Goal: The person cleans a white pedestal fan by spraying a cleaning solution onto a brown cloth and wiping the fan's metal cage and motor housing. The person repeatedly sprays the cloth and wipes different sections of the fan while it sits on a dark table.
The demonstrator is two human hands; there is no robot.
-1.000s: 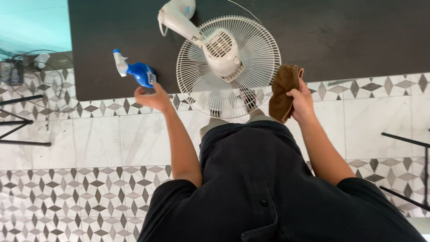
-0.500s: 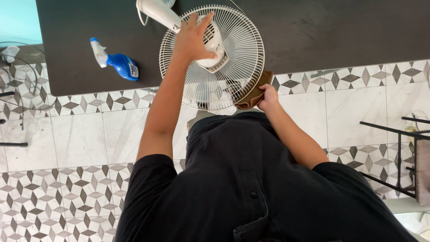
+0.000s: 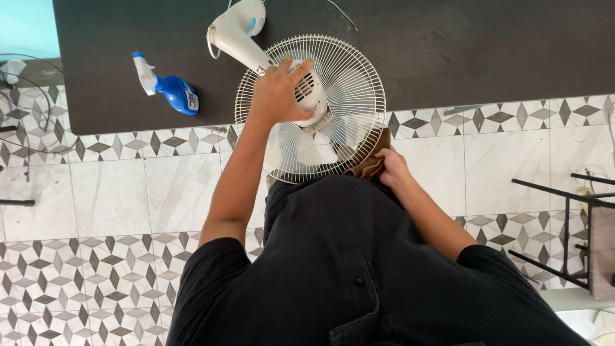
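Note:
A white table fan (image 3: 333,109) lies tilted over the near edge of a dark table (image 3: 448,45), its wire cage facing down toward me. My left hand (image 3: 278,96) rests on the fan's motor housing at the back of the cage, fingers spread over it. My right hand (image 3: 391,168) presses a brown cloth (image 3: 371,163) against the lower right rim of the cage; most of the cloth is hidden behind the grille. A blue spray bottle (image 3: 172,90) with a white trigger lies on the table to the left, apart from both hands.
Below is a tiled floor (image 3: 115,192) with grey diamond patterns. A black metal frame (image 3: 564,218) stands at the right. Thin cables (image 3: 32,109) lie at the far left by the table's end.
My left hand let go of the spray bottle, left it on the table and moved onto the fan's motor. My right hand brought the cloth down to the cage's lower rim.

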